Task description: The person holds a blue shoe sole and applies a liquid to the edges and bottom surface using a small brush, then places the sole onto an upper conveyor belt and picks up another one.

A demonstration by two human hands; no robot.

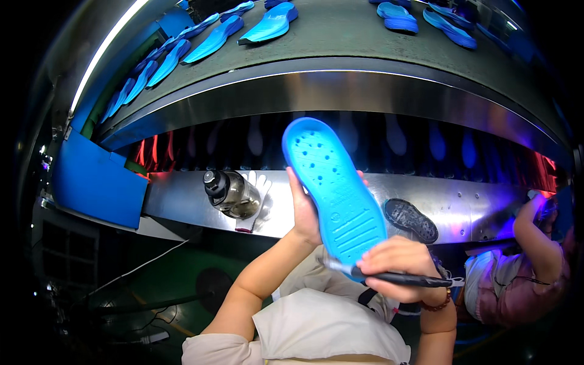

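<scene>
In the head view, the left grip clasps the blue sole by its sides, in front of the metal bench; the right grip closes around a black tool at the sole's lower end. On the bench a bottle stands beside a glove, and a black sole lies to the right. Beyond, a dark shelf carries more blue soles. A light strip glows upper left; a person works at right; the floor is green.

The sole looks rubbery and grooved; the ledge, shiny metal.
</scene>
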